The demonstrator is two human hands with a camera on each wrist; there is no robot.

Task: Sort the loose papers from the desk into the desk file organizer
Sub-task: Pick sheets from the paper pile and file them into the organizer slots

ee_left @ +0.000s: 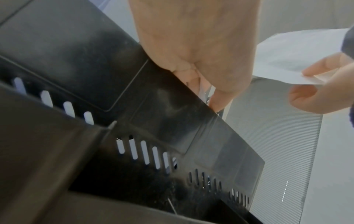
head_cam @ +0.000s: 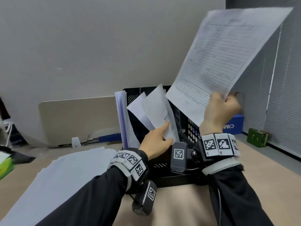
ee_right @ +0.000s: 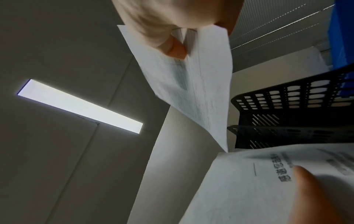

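Up in the air, I hold a lined paper (head_cam: 228, 59) over the black file organizer (head_cam: 187, 126). My right hand (head_cam: 219, 110) pinches its bottom edge between thumb and curled fingers. My left hand (head_cam: 156, 142) holds some printed pages (head_cam: 161, 111) that stand tilted in the middle slot, thumb on the front, fingers curled behind. More sheets (head_cam: 122, 118) stand in the left slot. On the desk (head_cam: 268, 168) to the left lies a big spread pile of loose papers (head_cam: 61, 173). A blue box (head_cam: 232, 124) sits behind the organizer.
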